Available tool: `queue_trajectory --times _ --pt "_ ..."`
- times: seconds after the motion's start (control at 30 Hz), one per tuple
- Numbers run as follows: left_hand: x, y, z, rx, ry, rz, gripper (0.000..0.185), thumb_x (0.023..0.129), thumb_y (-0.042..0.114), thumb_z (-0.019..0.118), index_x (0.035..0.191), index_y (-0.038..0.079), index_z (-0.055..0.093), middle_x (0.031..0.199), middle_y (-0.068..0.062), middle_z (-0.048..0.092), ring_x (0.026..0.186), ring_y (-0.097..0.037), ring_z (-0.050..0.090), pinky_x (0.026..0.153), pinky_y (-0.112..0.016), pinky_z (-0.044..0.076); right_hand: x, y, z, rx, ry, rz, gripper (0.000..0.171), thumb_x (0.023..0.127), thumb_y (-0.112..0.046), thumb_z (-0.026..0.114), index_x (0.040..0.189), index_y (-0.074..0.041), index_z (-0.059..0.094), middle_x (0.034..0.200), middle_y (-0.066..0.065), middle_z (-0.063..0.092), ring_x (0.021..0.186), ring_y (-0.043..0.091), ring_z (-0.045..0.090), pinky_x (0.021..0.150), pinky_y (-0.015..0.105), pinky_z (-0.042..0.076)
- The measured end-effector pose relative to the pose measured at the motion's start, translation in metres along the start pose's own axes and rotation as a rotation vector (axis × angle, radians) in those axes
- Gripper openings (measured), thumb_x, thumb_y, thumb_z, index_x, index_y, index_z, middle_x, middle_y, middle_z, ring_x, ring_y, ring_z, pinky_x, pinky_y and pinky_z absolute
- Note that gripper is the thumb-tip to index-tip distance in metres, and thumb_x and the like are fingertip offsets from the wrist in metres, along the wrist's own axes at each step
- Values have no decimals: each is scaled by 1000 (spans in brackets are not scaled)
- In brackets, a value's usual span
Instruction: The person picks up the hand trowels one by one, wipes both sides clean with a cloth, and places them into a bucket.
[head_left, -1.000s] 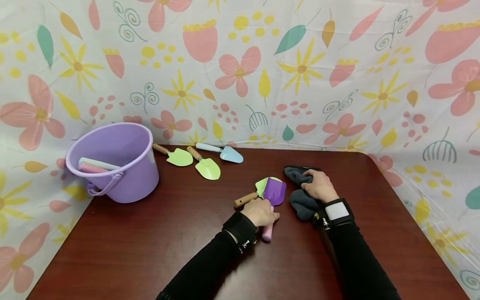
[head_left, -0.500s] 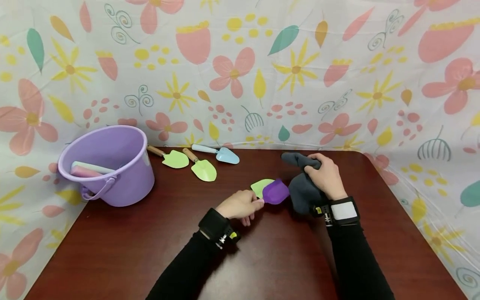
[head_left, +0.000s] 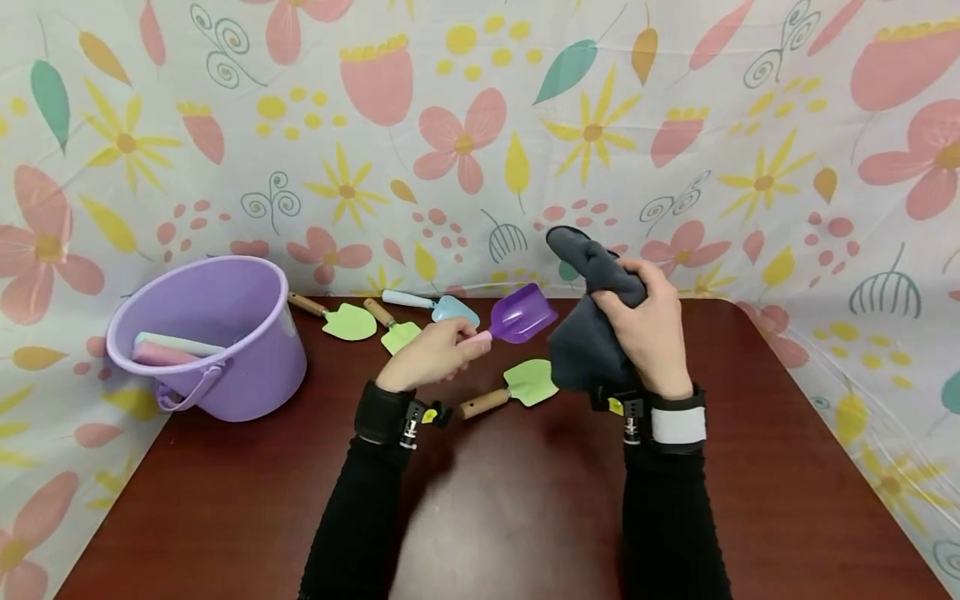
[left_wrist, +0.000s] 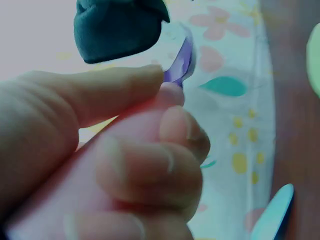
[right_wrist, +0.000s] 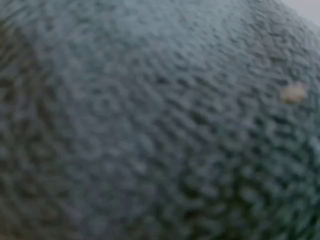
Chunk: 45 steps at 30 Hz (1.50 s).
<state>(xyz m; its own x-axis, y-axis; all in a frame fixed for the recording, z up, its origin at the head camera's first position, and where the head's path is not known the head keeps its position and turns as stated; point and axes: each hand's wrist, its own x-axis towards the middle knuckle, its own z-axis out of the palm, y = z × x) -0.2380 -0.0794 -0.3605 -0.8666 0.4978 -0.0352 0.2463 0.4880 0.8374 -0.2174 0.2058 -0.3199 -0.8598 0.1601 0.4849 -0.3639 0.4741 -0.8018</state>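
Note:
My left hand (head_left: 431, 350) grips the pink handle of a toy shovel with a purple blade (head_left: 523, 313), raised above the table. In the left wrist view the thumb and curled fingers wrap the pink handle (left_wrist: 130, 135), and the purple blade sticks out beyond them. My right hand (head_left: 651, 325) holds a bunched dark grey cloth (head_left: 592, 342), lifted off the table beside the blade. Its weave (right_wrist: 165, 120) fills the right wrist view and hides the fingers there. Below the shovel, a green trowel with a wooden handle (head_left: 486, 403) lies on the table.
A purple bucket (head_left: 262, 367) stands at the left with a pink and a pale handle inside. Near the back edge lie two more green trowels, one (head_left: 349, 322) by the bucket, and a light blue trowel (head_left: 408, 298). A floral curtain (head_left: 465, 225) hangs behind the brown table (head_left: 525, 517).
The left hand has lifted the purple shovel off the green trowel, up and to the left. The right hand has raised the grey cloth from the table.

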Motion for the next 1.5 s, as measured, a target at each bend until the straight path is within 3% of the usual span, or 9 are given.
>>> queue_trajectory --times 0.17,0.4,0.7,0.93,1.1,1.23,1.37,1.5 --pt "-10 -1 -11 55 50 45 28 102 37 53 92 12 60 65 -4 49 50 -15 42 53 -30 36 -2 -18 17 52 5 -51 38 87 -15 75 120 -1 61 122 11 58 89 21 54 74 31 43" --pt "-24 -2 -8 80 124 47 37 102 37 53 77 10 52 60 1 40 51 -15 36 55 -30 31 -7 -20 31 16 -75 -229 28 81 -1 76 106 -1 63 120 12 60 103 25 55 83 39 40" --pt "-21 2 -2 37 159 96 36 103 38 50 82 10 55 61 -1 42 52 -18 40 57 -32 33 -11 -21 41 -131 -290 -331 37 89 -1 66 125 -13 67 118 8 60 102 26 55 85 45 42" --pt "-19 9 -4 28 197 85 30 103 35 49 93 9 60 59 0 35 47 -18 29 51 -31 27 -15 -27 58 -255 -386 -314 35 89 0 63 123 -10 68 123 12 55 106 31 53 85 47 43" --pt "-18 14 -6 85 248 80 26 103 34 51 95 10 60 63 -1 39 52 -17 34 54 -32 30 -17 -30 68 -286 -418 -320 34 90 -10 70 124 -8 66 127 13 52 106 31 53 87 46 45" --pt "-18 16 -7 100 264 86 24 103 34 51 96 13 61 63 -1 41 51 -19 35 53 -32 30 -17 -30 72 -294 -418 -324 35 90 -17 73 123 -6 67 128 13 51 106 30 54 87 45 46" --pt "-18 16 -6 99 252 102 26 103 35 52 91 12 60 61 -1 38 50 -19 32 52 -32 29 -16 -28 71 -309 -399 -308 31 91 -13 72 120 -6 68 126 12 53 107 31 53 87 46 45" --pt "-19 16 -5 120 259 99 24 102 35 54 98 13 64 64 -2 41 52 -19 36 54 -32 32 -14 -25 69 -322 -391 -274 30 91 -10 68 120 -5 68 127 13 52 110 32 52 89 48 44"
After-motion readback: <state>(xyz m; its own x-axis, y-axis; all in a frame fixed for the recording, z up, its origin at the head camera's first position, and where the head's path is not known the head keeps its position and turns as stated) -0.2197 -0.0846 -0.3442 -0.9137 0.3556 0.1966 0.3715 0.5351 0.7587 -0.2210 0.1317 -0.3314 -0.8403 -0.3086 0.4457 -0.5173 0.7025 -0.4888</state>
